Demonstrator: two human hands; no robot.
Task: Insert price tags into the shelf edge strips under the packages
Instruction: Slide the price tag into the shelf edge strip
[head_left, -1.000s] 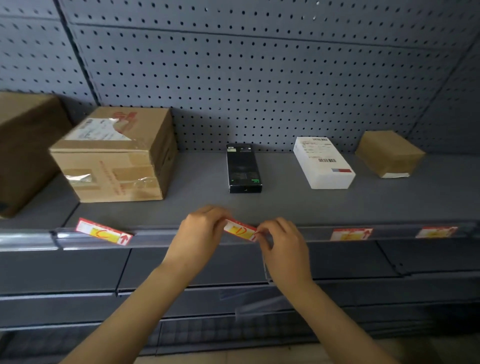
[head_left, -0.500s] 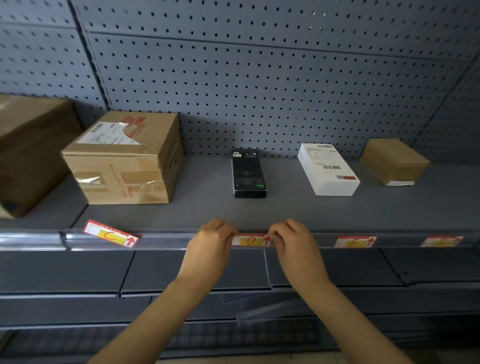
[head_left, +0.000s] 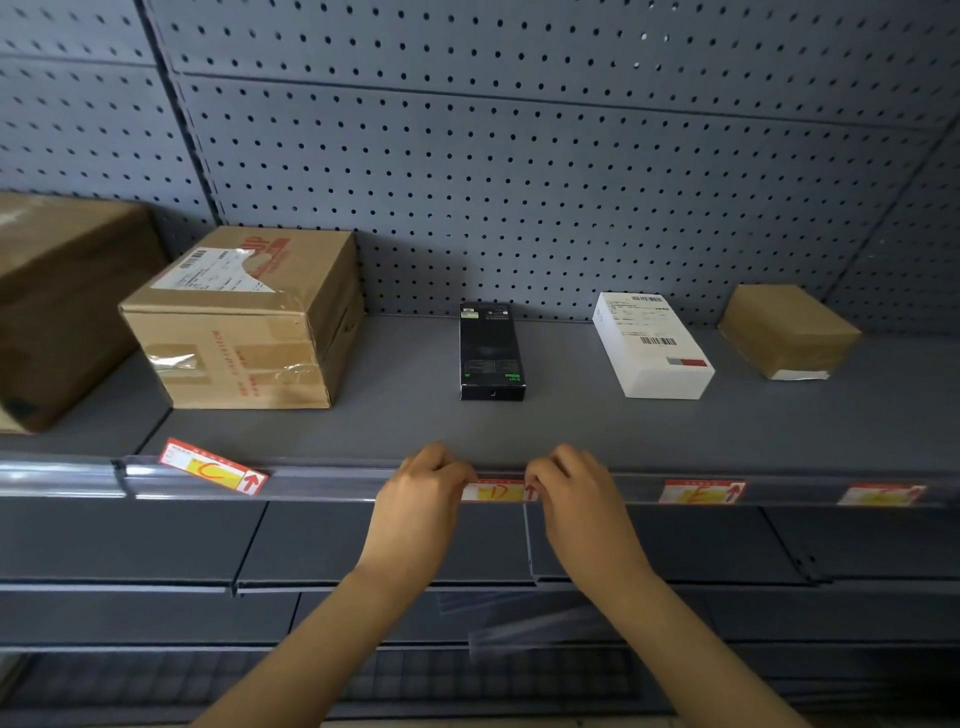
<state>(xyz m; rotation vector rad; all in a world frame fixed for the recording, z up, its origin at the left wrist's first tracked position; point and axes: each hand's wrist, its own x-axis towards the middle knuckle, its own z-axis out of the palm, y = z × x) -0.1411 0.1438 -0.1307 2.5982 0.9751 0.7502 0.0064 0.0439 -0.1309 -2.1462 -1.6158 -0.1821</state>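
A red, white and yellow price tag marked D (head_left: 497, 491) lies level in the clear shelf edge strip (head_left: 332, 480), below the black box (head_left: 491, 351). My left hand (head_left: 426, 499) pinches its left end and my right hand (head_left: 574, 493) pinches its right end. Another tag marked C (head_left: 210, 466) sits tilted on the strip under the large cardboard box (head_left: 244, 317). Two more tags sit flat in the strip: one (head_left: 701, 491) under the white box (head_left: 652, 345) and one (head_left: 880, 494) under the small brown parcel (head_left: 787, 330).
A big cardboard box (head_left: 62, 301) stands at the far left on the neighbouring shelf. Grey pegboard (head_left: 519, 182) backs the shelf. Lower grey shelves (head_left: 363, 551) and a loose clear strip (head_left: 540, 629) lie beneath my forearms.
The D tag was tilted and held above the strip; it now lies level inside the strip. Both hands have come down onto the strip at the tag's ends.
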